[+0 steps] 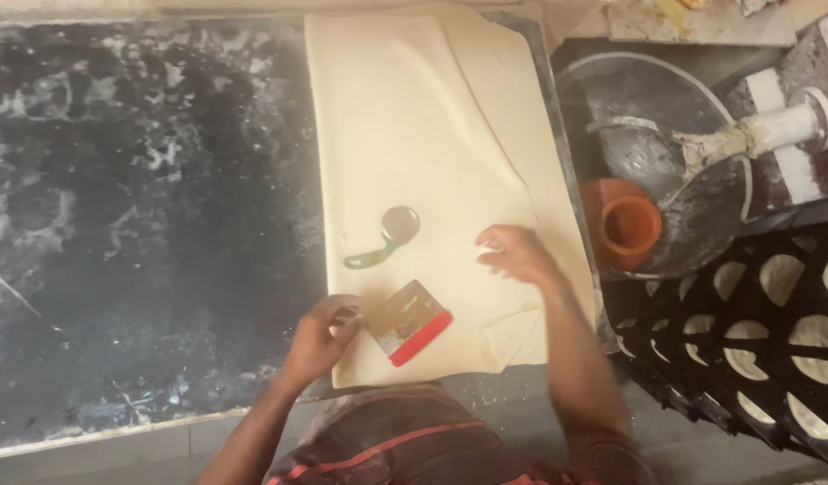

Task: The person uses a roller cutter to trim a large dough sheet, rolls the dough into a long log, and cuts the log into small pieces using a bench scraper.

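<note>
The fingers of the left hand [322,334] are being closed on the corner of a scraper [410,323], whose red-edged blade is being pointed down and right, its long axis running diagonally across the near end of the dough sheet [414,135]. The right hand [514,253] is being held on the dough, fingers blurred, so their state cannot be told. A wheel cutter [385,238] is lying between them, handle pointing left. The dough is lying lengthwise along the dark bench [135,224], beside an orange cup [629,229].
</note>
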